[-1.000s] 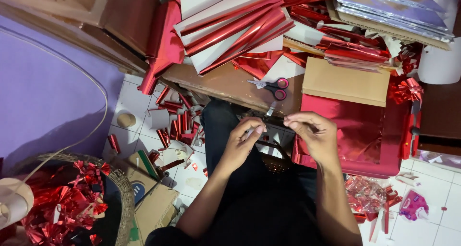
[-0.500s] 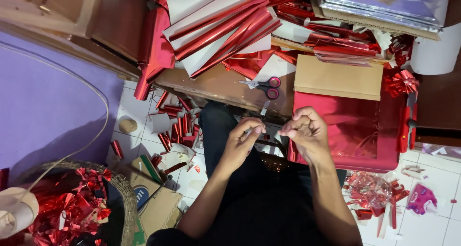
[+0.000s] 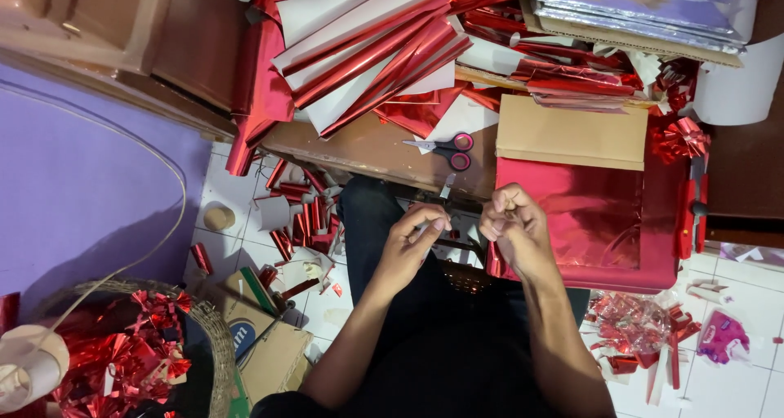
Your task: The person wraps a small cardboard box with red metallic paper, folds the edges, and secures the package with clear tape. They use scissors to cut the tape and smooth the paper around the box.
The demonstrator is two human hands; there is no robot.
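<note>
Both hands — left hand [image 3: 412,237], right hand [image 3: 510,226] — were pinched shut on a thin shiny strip [image 3: 451,240]; pulling unevenly could probably tear it.

Dim indoor light from above; glare on red foil sheets [image 3: 392,55]; soft shadows, slight edge distortion

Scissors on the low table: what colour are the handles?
Pink with black trim, on the scissors; the head view shows them.

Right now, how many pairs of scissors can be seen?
1. The scissors lie on the brown table, just beyond both hands. More may be hidden under the red foil sheets.
</note>
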